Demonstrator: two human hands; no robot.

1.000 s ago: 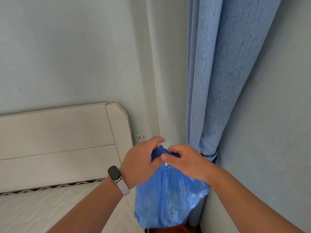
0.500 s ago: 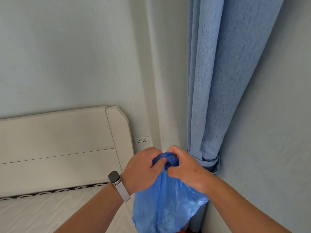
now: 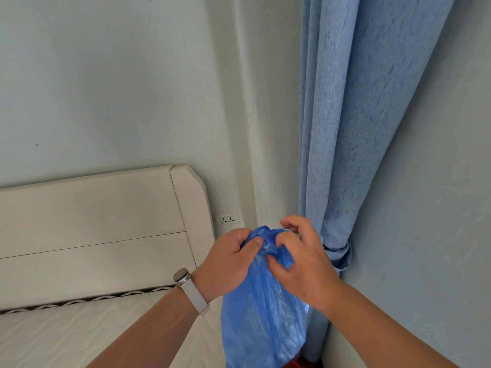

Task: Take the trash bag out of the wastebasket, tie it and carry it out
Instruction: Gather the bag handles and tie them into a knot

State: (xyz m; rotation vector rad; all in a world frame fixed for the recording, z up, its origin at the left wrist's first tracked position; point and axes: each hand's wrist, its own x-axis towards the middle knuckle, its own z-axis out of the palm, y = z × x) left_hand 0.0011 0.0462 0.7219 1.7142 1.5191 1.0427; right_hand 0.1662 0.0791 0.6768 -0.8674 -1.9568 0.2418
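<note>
At the gathered mouth of the blue trash bag (image 3: 261,309), thin plastic is pinched between the thumb and curled fingers of the left hand (image 3: 225,264), so that the neck is kept bunched and the weight below is borne there. By the right hand (image 3: 303,264) the bunch is worked from the other side: the thumb and lower fingers are pressed into the crumpled top, while the forefinger is lifted and crooked above it, apart from the plastic (a posture that suggests a loop or tail is being threaded, though whether a knot is formed cannot be told). The bag is held up in the air between both hands, its body hanging straight down in front of the person and cut off by the bottom edge of the view; a sliver of red is seen beneath it, too little to be identified. A watch (image 3: 183,276) is worn on the left wrist. Behind the hands, a wall socket (image 3: 226,219) is set beside the pale headboard (image 3: 93,229), and a tied-back blue curtain (image 3: 353,128) hangs just to the right. Tying is judged to be under way; carrying out is not yet begun.
</note>
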